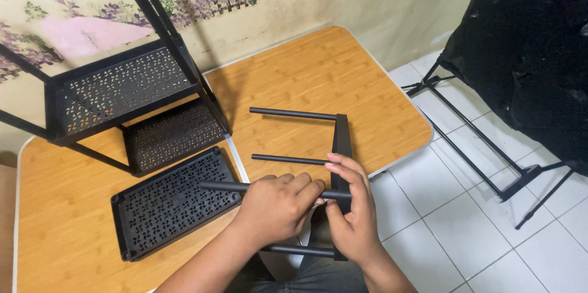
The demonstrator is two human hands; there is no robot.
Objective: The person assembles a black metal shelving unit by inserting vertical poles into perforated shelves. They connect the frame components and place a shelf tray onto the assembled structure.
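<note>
Black shelf panel [341, 146] standing on edge at the near right rim of the tabletop [318, 72], four black rods pointing leftward from it: top rod [293, 113], second rod [288, 159], third rod [222, 187], lowest rod [298, 250] down past the tabletop edge. Left hand [278, 204] clenched around the third rod, knuckles up, close to where the rod meets the panel. Right hand [352, 210] grasping the panel's edge at the same joint, fingers [343, 173] curled over the front, thumb pressing near the rod end. Free tip of the third rod reaching over the corner of a loose perforated black tray [165, 207] lying flat on the tabletop, just left of the hands. Further left and back, a partly assembled black rack [122, 88] tipped on its side, two perforated shelves joined by thin posts, one pair of posts sticking up toward the floral wall [92, 17]. Off to the right, on the white tiled floor [453, 232], a black metal stand [484, 146] under a dark cloth [527, 42], well apart from the hands
</note>
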